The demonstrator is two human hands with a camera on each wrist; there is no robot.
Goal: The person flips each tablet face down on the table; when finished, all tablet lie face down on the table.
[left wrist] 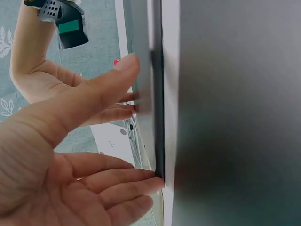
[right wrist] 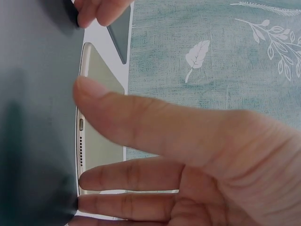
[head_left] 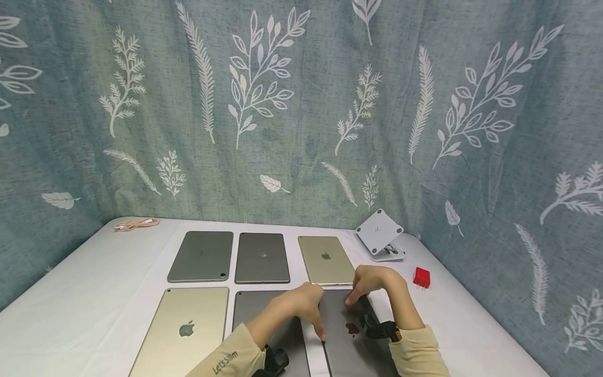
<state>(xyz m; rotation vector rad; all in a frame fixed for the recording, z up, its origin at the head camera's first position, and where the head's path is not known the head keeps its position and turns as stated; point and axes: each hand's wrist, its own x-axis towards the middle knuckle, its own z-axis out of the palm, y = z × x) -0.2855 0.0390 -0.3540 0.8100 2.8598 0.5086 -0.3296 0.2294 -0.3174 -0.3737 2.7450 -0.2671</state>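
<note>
At the front right lies a dark grey flat device (head_left: 339,314) with an apple logo; I cannot tell if it is a tablet or a laptop. My left hand (head_left: 301,303) is at its left side, thumb pointing toward me along the edge; in the left wrist view, straight fingertips touch the far end of that edge. Across the far edge is my right hand (head_left: 379,277), its thumb on the top face. Straight fingers (right wrist: 129,175) meet that edge in the right wrist view. A second dark grey tablet (head_left: 248,306) lies to the left, partly under my left arm.
Behind lie a gold tablet (head_left: 325,256) and two grey tablets (head_left: 261,259) (head_left: 200,256). A larger gold tablet (head_left: 188,319) is at front left. Toward the right stand a silver stand (head_left: 379,230) and a red plug (head_left: 421,277). A coiled cable (head_left: 136,224) lies far left.
</note>
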